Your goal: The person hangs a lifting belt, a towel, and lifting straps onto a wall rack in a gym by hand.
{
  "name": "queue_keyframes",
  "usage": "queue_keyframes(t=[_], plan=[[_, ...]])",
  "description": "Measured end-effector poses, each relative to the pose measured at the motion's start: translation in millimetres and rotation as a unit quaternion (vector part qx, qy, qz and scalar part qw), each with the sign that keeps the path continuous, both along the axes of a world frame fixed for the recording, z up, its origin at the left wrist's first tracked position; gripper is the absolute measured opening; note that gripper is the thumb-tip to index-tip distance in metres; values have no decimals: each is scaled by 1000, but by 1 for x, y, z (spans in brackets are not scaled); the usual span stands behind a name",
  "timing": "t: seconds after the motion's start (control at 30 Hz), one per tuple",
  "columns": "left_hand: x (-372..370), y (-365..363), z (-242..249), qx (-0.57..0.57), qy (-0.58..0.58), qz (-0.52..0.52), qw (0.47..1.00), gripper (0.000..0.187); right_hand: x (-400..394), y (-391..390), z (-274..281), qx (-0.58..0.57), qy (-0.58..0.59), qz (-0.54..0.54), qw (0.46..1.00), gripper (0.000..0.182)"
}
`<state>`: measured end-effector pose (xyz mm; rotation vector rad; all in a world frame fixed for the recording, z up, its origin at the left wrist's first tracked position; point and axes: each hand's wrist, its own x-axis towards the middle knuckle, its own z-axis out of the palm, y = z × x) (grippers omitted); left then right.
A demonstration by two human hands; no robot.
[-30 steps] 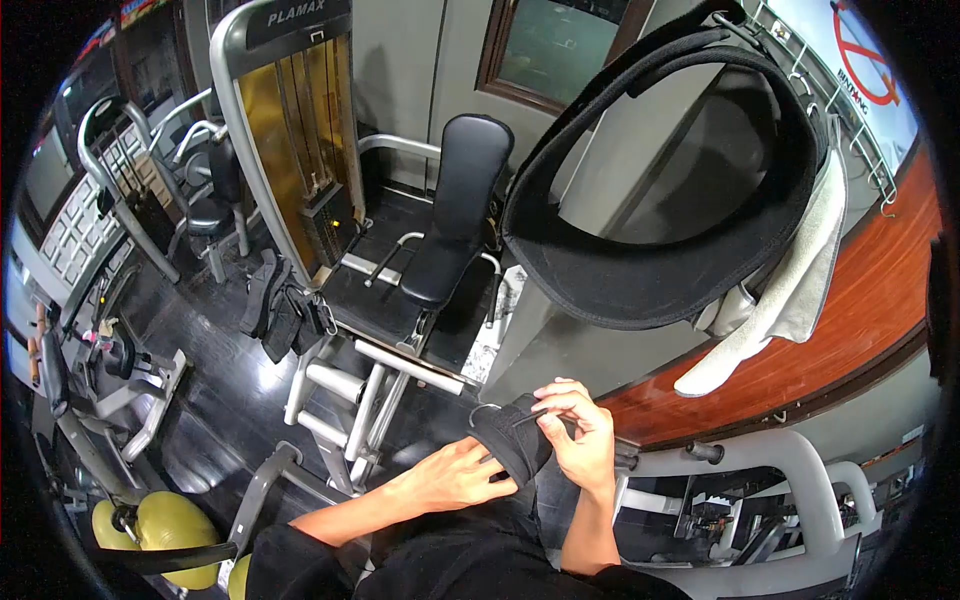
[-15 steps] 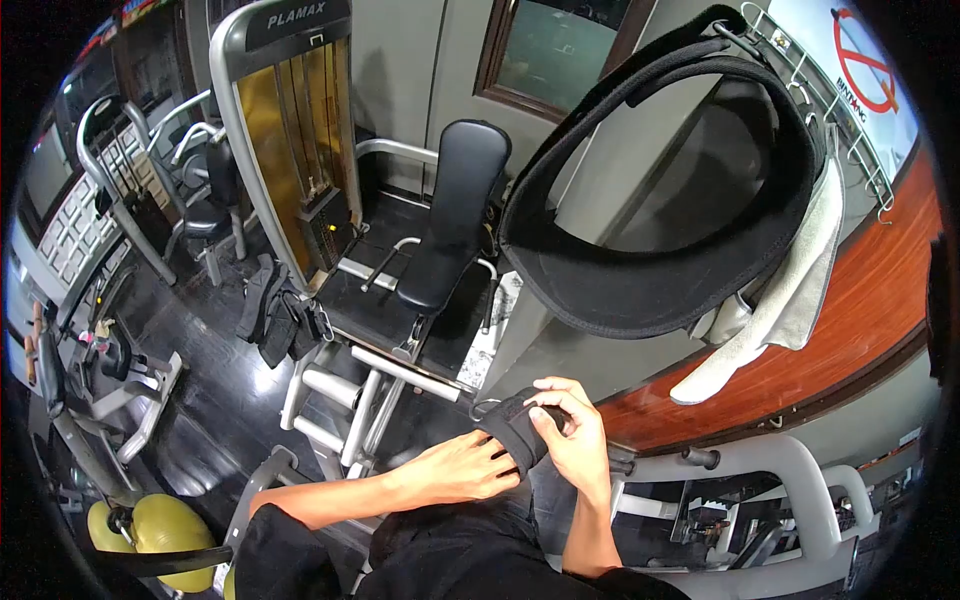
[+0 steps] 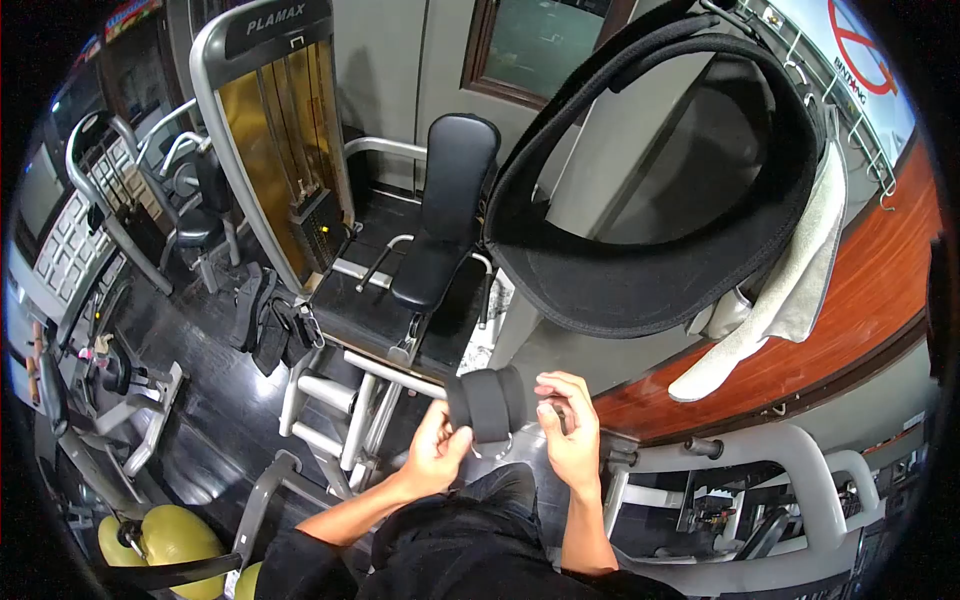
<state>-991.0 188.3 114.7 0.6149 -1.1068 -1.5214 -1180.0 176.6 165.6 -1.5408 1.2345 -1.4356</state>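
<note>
A black padded cuff (image 3: 487, 405), closed into a loop with a metal ring at its lower side, is in my left hand (image 3: 438, 452). The fingers of that hand grip its left edge. Just right of the cuff, my right hand (image 3: 572, 425) is raised with curled, parted fingers and does not touch it. Above both hands, a large black belt (image 3: 640, 285) hangs in a loop from a rack, with a light towel (image 3: 770, 340) behind it.
A weight machine (image 3: 213, 80) with a black seat (image 3: 440, 220) stands ahead. Black straps (image 3: 262, 320) hang beside it. A grey machine frame (image 3: 790, 460) is at the lower right, and yellow-green rounded objects (image 3: 180, 545) are at the lower left.
My right hand has let go of the cuff. My left hand has drawn back and now grips the cuff's left edge. The cuff has moved left and stands more upright.
</note>
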Motion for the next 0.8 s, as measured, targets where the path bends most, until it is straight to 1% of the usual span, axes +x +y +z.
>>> queue_keyframes(t=[0.03,0.1,0.13,0.2,0.23,0.3,0.37,0.43,0.47,0.53,0.57,0.6,0.63,0.67,0.7,0.77,0.8], plan=[[1,-4,4,-12,-40,36,998,31,-1,1,2,1,-2,-2,1000,29],[-12,-9,-3,70,116,40,990,29,-2,6,12,-83,136,62,985,24],[-14,-9,-1,69,114,36,990,29,4,10,16,-56,111,75,989,25],[-15,-10,4,112,178,-19,977,29,7,10,17,-99,191,83,973,29],[-15,-10,7,111,177,-22,978,29,7,10,17,-116,241,81,960,29],[-15,-10,15,214,207,-67,952,30,6,9,12,-120,240,63,961,29],[-15,-14,10,196,187,-78,959,30,3,7,8,-125,240,47,962,28],[-15,-18,6,164,150,-98,970,31,-4,4,8,-189,305,9,933,24],[-14,-19,9,162,149,-101,970,31,-3,3,14,-219,317,-19,923,15],[-12,-22,18,90,0,-138,986,19,-5,4,21,-221,306,-43,925,16],[-12,-23,23,88,-1,-144,986,19,-6,6,25,-220,294,-64,928,17],[-11,-23,29,55,-94,-108,988,13,-9,5,32,-223,290,-62,929,14],[-13,-24,38,20,-186,-71,980,9,-11,8,35,-222,292,-71,928,14],[-15,-25,55,-73,-257,14,964,16,-12,10,38,-202,248,-67,945,13],[-16,-27,76,-171,-331,80,924,20,-14,11,42,-183,202,-63,960,12],[-23,-30,107,-269,-334,161,889,24,-19,13,58,-203,205,-75,955,10],[-26,-36,110,-358,-343,179,850,29,-22,16,67,-216,214,-81,949,11]])
